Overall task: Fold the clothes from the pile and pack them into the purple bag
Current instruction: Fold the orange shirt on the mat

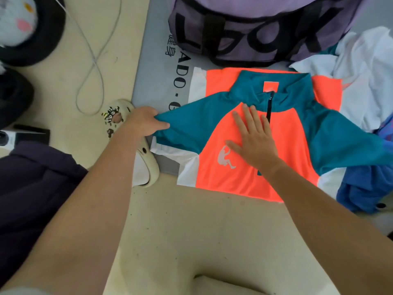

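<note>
An orange, teal and white zip-neck shirt (285, 150) lies spread face up, partly on a grey mat (155, 77) and partly on the floor. My left hand (144, 122) grips the end of its teal left sleeve, pulled out taut to the left. My right hand (253, 139) presses flat on the orange chest beside the black zip. The purple bag (255, 28) with black lettering stands just beyond the shirt. The pile of clothes (365, 81), white and blue pieces, lies at the right, partly under the shirt's other sleeve.
A cream clog (146, 165) with charms lies by my left wrist at the mat's edge. A grey cable (93, 60) loops over the beige floor at upper left. Dark cloth (36, 188) and black round objects (32, 39) fill the left side.
</note>
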The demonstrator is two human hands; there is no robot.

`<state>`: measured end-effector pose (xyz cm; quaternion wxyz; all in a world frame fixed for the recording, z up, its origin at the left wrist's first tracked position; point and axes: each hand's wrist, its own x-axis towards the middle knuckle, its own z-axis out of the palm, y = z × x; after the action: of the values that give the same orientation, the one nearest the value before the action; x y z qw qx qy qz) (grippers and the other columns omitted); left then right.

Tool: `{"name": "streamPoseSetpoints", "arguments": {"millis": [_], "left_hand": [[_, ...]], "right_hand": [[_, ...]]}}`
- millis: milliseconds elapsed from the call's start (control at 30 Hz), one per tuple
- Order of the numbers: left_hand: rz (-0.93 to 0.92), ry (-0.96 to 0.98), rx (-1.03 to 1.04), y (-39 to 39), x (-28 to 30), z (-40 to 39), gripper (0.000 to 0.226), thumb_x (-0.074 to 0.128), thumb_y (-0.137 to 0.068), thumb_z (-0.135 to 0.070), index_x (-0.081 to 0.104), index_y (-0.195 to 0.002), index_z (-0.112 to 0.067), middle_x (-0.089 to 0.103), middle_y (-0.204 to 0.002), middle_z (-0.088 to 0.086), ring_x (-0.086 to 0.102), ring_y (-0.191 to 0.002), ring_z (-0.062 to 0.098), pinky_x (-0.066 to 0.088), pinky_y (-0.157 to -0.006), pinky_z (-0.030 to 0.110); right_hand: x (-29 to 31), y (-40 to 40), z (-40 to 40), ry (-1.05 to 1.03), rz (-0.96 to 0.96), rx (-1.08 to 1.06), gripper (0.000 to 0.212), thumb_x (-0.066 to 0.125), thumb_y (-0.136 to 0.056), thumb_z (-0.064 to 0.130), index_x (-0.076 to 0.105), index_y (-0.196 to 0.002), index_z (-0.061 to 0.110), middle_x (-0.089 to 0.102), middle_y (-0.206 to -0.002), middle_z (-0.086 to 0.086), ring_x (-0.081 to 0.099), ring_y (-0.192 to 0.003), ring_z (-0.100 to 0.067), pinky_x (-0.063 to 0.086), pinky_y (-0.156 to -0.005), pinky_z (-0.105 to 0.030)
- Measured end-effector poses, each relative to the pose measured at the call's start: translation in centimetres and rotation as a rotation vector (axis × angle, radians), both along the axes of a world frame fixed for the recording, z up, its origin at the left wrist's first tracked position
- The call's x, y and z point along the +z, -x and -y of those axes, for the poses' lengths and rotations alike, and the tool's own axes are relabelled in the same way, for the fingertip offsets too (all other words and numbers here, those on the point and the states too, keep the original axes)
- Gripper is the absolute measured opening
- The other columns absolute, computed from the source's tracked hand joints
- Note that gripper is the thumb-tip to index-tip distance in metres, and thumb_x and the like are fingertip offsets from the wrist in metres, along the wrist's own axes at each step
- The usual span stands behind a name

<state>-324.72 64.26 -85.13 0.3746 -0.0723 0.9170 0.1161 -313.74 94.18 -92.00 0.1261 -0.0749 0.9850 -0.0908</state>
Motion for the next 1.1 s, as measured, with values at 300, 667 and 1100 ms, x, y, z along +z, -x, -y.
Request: {"name": "streamPoseSetpoints", "arguments": {"millis": [300, 667, 1100], "left_hand": [[0.2, -0.285, 0.009, -1.5, 1.5, -8.2, 0.035, 0.062, -0.092, -0.039, 0.057, -0.107, -0.008, 0.057, -0.101, 0.007, 0.057, -0.086, 0.022, 0.046, -0.071, 0.031], [0.093, -0.412, 0.349, -4.1, -0.5, -10.9, 0.011, 0.06, -0.092, -0.032, 0.058, -0.094, -0.021, 0.067, -0.088, 0.006, 0.067, -0.058, 0.015, 0.061, -0.064, 0.035], [-0.224, -0.273, 0.322, -7.1, -4.3, -9.7, 0.023, 0.065, -0.09, -0.04, 0.059, -0.089, -0.018, 0.059, -0.086, -0.005, 0.055, -0.083, 0.017, 0.038, -0.07, 0.029]], "right_hand": [[4.2, 0.5, 1.8, 0.392, -0.149, -0.242, 0.023, 0.058, -0.086, 0.01, 0.064, -0.105, 0.001, 0.065, -0.113, -0.019, 0.059, -0.107, -0.036, 0.044, -0.092, -0.041], [3.7, -1.9, 0.5, 0.78, 0.243, -0.94, 0.019, 0.066, -0.088, 0.03, 0.063, -0.089, 0.011, 0.062, -0.077, -0.002, 0.057, -0.075, -0.022, 0.046, -0.069, -0.033], [3.0, 1.7, -2.4, 0.645, 0.198, -0.917, 0.03, 0.062, -0.09, 0.022, 0.061, -0.081, -0.007, 0.067, -0.078, -0.027, 0.067, -0.073, -0.037, 0.054, -0.068, -0.048]]}}
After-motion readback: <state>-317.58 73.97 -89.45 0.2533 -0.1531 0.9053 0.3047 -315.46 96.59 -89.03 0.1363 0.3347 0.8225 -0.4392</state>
